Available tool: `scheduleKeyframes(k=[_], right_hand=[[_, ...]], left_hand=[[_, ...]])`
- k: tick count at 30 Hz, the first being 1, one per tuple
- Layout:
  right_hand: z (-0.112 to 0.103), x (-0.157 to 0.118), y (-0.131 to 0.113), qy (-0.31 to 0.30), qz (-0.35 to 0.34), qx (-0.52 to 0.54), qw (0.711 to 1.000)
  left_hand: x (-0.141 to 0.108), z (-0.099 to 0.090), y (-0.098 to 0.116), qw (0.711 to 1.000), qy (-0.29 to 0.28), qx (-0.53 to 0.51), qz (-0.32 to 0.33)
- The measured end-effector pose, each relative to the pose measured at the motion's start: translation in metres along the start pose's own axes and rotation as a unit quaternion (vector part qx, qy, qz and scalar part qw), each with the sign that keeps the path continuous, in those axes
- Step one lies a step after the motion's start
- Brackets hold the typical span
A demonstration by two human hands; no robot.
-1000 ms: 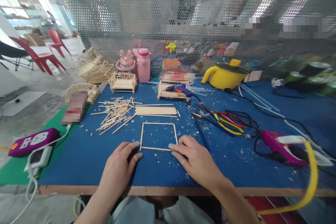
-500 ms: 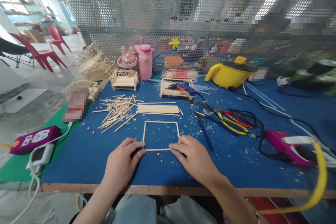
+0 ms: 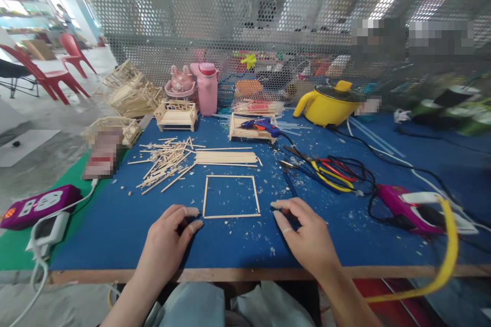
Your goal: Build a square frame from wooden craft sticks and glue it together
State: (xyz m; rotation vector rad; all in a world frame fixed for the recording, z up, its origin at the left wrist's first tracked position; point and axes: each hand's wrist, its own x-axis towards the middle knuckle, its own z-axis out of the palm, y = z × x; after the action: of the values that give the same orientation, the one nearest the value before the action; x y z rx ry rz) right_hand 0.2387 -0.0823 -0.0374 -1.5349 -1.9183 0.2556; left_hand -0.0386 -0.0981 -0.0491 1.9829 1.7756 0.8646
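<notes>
A rectangle of thin wooden sticks point(image 3: 231, 216) lies flat on the blue table surface, its corners touching or nearly so. Just off its near left corner rests my left hand point(image 3: 166, 237), thumb and forefinger parted with nothing between them. My right hand point(image 3: 309, 237) is a little way right of the near right corner, its fingers apart and holding nothing. Pale covers sit on some fingertips of both hands. Beyond the rectangle lie a neat row of long sticks point(image 3: 226, 157) and a loose heap of shorter sticks point(image 3: 169, 161).
A blue glue gun point(image 3: 261, 125) rests on a small wooden stick bed at the back. Pliers point(image 3: 332, 181) and cables lie to the right, near a purple device point(image 3: 399, 209). A yellow pot point(image 3: 326, 104), pink flask point(image 3: 207, 89) and phone point(image 3: 103, 153) stand or lie farther out.
Both hands have let go of the rectangle's near corners. My right hand has moved away to the right, my left slightly to the left. The view has shifted a little.
</notes>
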Motion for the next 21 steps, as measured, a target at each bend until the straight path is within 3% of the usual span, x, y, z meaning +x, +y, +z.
scheduleKeyframes(k=[13, 21], right_hand=[[0.007, 0.003, -0.004, -0.086, -0.085, -0.042, 0.992], [0.012, 0.002, -0.004, -0.067, -0.068, -0.033, 0.995]], left_hand=[[0.001, 0.005, 0.002, 1.0, 0.021, 0.02, 0.008], [0.001, 0.006, 0.004, 0.999, 0.012, 0.027, 0.014]])
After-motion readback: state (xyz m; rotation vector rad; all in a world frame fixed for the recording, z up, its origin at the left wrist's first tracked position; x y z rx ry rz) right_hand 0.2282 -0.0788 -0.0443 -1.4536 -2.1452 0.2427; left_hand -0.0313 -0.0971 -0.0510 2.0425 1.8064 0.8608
